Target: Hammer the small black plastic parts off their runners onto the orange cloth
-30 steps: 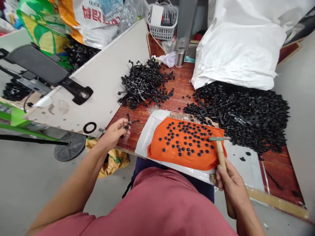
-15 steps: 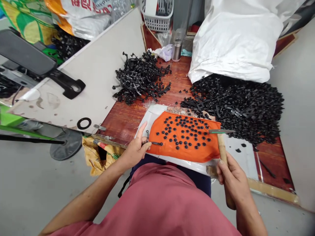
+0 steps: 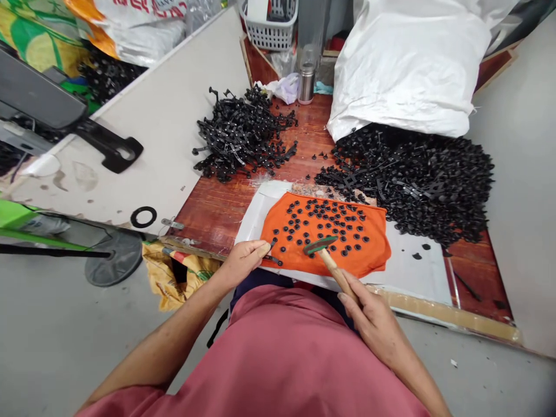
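Thin black branched part (image 3: 274, 260) with round ends, pinched between thumb and fingers of the left hand (image 3: 244, 262), at the left edge of an orange cloth (image 3: 371, 260), right hand (image 3: 370, 308) wrapped around a green-headed, wooden-handled hammer (image 3: 332, 267)

Head-worn camera here, facing forward and steeply down, close over the orange cloth (image 3: 374, 252) at mid-frame; pink shirt (image 3: 278, 347) fills bottom centre, tabletop (image 3: 208, 214) stretches away beyond, plastic basket (image 3: 270, 36) clipped by the top edge!
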Motion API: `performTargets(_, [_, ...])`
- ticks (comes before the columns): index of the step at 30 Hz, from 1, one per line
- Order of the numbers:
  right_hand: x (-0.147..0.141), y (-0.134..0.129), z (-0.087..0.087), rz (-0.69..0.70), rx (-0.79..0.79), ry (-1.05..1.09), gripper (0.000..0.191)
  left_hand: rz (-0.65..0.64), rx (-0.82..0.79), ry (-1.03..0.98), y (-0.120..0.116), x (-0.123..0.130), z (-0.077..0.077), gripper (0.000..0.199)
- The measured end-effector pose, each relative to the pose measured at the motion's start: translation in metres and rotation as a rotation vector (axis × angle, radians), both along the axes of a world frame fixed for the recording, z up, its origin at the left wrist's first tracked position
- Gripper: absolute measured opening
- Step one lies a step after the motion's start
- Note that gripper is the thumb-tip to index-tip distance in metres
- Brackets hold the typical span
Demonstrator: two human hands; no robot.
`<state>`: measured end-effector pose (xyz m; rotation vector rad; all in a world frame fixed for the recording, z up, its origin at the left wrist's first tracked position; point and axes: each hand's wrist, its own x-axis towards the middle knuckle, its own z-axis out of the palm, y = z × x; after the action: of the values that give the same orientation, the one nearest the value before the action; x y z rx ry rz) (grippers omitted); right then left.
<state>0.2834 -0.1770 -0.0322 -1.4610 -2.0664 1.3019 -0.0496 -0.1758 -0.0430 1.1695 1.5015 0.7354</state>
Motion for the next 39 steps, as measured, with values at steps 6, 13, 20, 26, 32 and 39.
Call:
performTargets(6, [-0.009, 0.005, 0.007, 0.147, 0.013, -0.084, 0.054, -0.169, 0.093, 0.280, 0.001, 0.003, 0.002, 0.044])
performTargets(13, [-0.014, 0.008, 0.014, 0.172, 0.070, -0.142, 0.056, -0.218, 0.095, 0.345, 0.003, 0.008, 0.004, 0.045])
performTargets(20, [-0.013, 0.007, 0.011, 0.166, 0.080, -0.151, 0.058, -0.217, 0.087, 0.339, 0.002, 0.005, 0.003, 0.043])
performTargets(26, [-0.013, 0.007, 0.011, 0.178, 0.069, -0.144, 0.061, -0.203, 0.088, 0.302, 0.001, 0.005, 0.004, 0.043])
performTargets(32, [-0.013, 0.007, 0.011, 0.177, 0.022, -0.118, 0.063, -0.224, 0.074, 0.342, 0.003, 0.006, 0.005, 0.044])
performTargets(39, [-0.011, 0.007, 0.007, 0.181, 0.032, -0.134, 0.061, -0.284, 0.065, 0.449, 0.007, 0.006, 0.013, 0.041])
